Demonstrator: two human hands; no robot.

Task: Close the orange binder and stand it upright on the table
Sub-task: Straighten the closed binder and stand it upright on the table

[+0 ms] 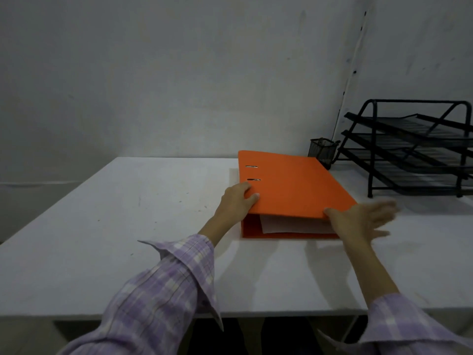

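The orange binder (289, 185) lies flat on the white table (128, 226), its top cover lowered almost shut, with white paper showing in the gap at the near edge. My left hand (236, 199) grips the cover's near left corner by the spine, thumb on top. My right hand (363, 220) is at the near right corner, fingers spread and blurred, thumb touching the cover's edge.
A black wire document tray (414, 149) with three tiers stands at the back right. A black mesh pen cup (323, 151) sits just behind the binder. The grey wall rises right behind the table's far edge.
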